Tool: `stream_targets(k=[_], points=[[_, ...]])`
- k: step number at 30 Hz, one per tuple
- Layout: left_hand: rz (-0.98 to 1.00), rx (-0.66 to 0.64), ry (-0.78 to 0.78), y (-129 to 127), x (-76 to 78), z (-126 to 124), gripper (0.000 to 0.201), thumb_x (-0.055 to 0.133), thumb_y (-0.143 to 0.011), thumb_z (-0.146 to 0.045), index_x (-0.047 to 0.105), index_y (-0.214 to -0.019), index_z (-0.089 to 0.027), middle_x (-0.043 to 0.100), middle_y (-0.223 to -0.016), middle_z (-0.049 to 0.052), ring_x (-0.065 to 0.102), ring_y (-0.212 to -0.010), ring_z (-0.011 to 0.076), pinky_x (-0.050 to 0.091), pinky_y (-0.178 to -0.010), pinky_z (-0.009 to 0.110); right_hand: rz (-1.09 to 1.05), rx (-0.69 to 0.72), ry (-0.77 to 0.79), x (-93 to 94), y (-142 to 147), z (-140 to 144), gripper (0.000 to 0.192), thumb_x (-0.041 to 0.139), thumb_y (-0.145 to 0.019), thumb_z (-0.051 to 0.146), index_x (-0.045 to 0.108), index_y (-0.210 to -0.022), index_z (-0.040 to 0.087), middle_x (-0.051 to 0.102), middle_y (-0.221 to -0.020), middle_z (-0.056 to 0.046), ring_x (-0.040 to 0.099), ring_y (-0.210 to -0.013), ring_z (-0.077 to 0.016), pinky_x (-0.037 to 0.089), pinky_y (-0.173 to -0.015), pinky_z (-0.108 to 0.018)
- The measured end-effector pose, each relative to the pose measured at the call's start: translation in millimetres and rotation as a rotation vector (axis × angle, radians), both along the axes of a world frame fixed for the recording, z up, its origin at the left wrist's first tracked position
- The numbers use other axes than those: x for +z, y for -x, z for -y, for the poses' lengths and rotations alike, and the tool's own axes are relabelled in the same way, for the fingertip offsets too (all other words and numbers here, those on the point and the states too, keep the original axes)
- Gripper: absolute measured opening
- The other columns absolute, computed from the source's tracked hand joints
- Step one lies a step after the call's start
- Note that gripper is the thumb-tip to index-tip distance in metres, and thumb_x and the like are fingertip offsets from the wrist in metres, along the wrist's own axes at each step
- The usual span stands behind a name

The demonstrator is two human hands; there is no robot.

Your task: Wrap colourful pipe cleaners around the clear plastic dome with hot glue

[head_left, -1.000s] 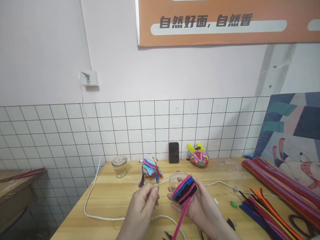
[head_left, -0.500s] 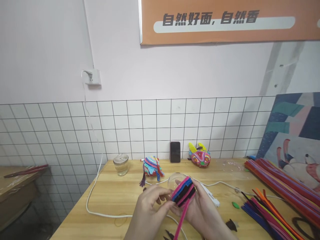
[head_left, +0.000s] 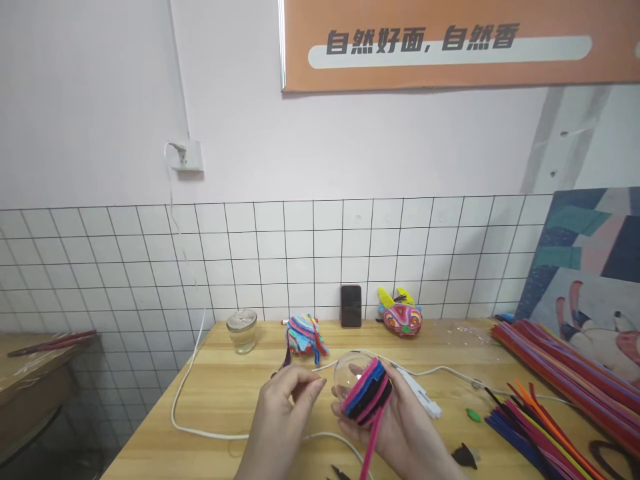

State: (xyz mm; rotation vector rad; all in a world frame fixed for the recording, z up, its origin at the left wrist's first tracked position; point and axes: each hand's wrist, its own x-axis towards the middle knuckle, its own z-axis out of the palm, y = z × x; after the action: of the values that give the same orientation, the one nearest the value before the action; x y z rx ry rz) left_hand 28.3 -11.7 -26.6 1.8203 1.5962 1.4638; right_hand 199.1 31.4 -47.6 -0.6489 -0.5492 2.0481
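Note:
My right hand is wrapped round a clear plastic ball. Pink, blue and black pipe cleaners cover the ball's right part in stripes, and the left part is bare and see-through. From the striped part a loose pink pipe cleaner hangs toward me. To the left of the ball, apart from it, is my left hand. Its thumb and forefinger are pinched together; anything between them is too small to make out.
Several pipe cleaners and a long bundle lie right. At the back stand a jar, a striped fuzzy ornament, a phone and an animal-face ornament. A white cable crosses the table; dark blades lie in front.
My left hand has come away from the ball and moved left, its fingertips now pinched. The ball has turned slightly in my right hand, showing more of its clear side.

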Motion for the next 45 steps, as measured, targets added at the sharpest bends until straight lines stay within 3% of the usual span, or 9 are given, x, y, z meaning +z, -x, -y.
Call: stream_targets(k=[10,12,16,21,24,31,37,41,45], points=[[0.045,0.071,0.061,12,-4.4,-7,0.041,0.036,-0.090,-0.045,0.041,-0.057,-0.023,0.037,-0.052,-0.005,0.042,-0.051,0.0147,0.031,-0.052,0.026,0.040,0.020,-0.014,1.0,2,4,0.030,0.050,-0.089,0.046,0.057,-0.100,0.019,0.077,-0.081,-0.016,0.074,-0.072,-0.0317,0.050,-0.069,-0.039],[0.037,0.078,0.071,12,-4.7,-8,0.039,0.041,-0.088,-0.044,0.043,-0.056,-0.022,0.039,-0.053,-0.005,0.042,-0.052,0.0151,0.031,-0.053,0.026,0.050,0.017,-0.023,1.6,2,5,0.029,0.049,-0.090,0.045,0.056,-0.102,0.019,0.077,-0.081,-0.016,0.074,-0.071,-0.0314,0.050,-0.068,-0.039],[0.040,0.080,0.104,14,-4.5,-10,0.023,0.055,-0.082,-0.035,0.058,-0.064,-0.020,0.057,-0.060,-0.001,0.052,-0.060,0.0185,0.037,-0.059,0.028,0.042,0.010,-0.015,4.6,0,4,0.030,0.047,-0.091,0.043,0.055,-0.105,0.018,0.077,-0.081,-0.017,0.074,-0.072,-0.0316,0.049,-0.072,-0.042],[0.088,0.023,0.116,15,0.7,-9,0.018,0.053,-0.083,-0.033,0.063,-0.078,-0.019,0.069,-0.077,0.004,0.062,-0.075,0.0219,0.045,-0.070,0.030,-0.009,0.000,-0.015,5.8,-2,3,0.036,0.044,-0.093,0.044,0.059,-0.107,0.014,0.076,-0.083,-0.020,0.073,-0.080,-0.0300,0.049,-0.078,-0.045],[0.106,-0.081,0.137,8,3.4,-3,0.030,0.042,-0.090,-0.045,0.060,-0.086,-0.021,0.065,-0.079,0.003,0.060,-0.075,0.0199,0.046,-0.067,0.029,-0.026,0.025,-0.009,5.5,1,6,0.033,0.047,-0.092,0.042,0.065,-0.099,0.015,0.076,-0.077,-0.017,0.073,-0.079,-0.0302,0.051,-0.072,-0.042],[-0.196,-0.115,0.100,-9,-6.1,2,0.039,0.029,-0.094,-0.045,0.036,-0.061,-0.024,0.047,-0.062,0.000,0.049,-0.063,0.0194,0.036,-0.061,0.031,-0.084,0.067,0.018,0.7,9,14,0.022,0.069,-0.077,0.039,0.072,-0.086,0.018,0.076,-0.067,-0.007,0.072,-0.071,-0.0252,0.052,-0.076,-0.041],[-0.172,-0.071,0.057,-5,-8.4,-1,0.034,0.029,-0.093,-0.037,0.036,-0.062,-0.024,0.047,-0.063,0.001,0.051,-0.063,0.0203,0.037,-0.062,0.031,-0.075,0.087,0.045,3.8,7,14,0.029,0.056,-0.087,0.042,0.072,-0.088,0.018,0.076,-0.071,-0.009,0.072,-0.071,-0.0257,0.052,-0.077,-0.044],[-0.115,0.014,0.043,6,-2.7,-3,0.031,0.032,-0.093,-0.035,0.042,-0.066,-0.024,0.051,-0.066,0.000,0.053,-0.064,0.0187,0.040,-0.062,0.029,-0.040,0.049,0.040,13.3,4,16,0.035,0.045,-0.093,0.041,0.071,-0.093,0.017,0.077,-0.078,-0.014,0.072,-0.083,-0.0269,0.051,-0.077,-0.044],[-0.083,0.109,0.046,23,-1.0,-11,0.028,0.039,-0.091,-0.037,0.047,-0.067,-0.024,0.054,-0.064,-0.001,0.055,-0.063,0.0191,0.041,-0.059,0.028,-0.040,0.030,0.020,16.5,1,14,0.039,0.043,-0.093,0.043,0.071,-0.095,0.015,0.076,-0.075,-0.015,0.071,-0.078,-0.0273,0.052,-0.073,-0.044]])
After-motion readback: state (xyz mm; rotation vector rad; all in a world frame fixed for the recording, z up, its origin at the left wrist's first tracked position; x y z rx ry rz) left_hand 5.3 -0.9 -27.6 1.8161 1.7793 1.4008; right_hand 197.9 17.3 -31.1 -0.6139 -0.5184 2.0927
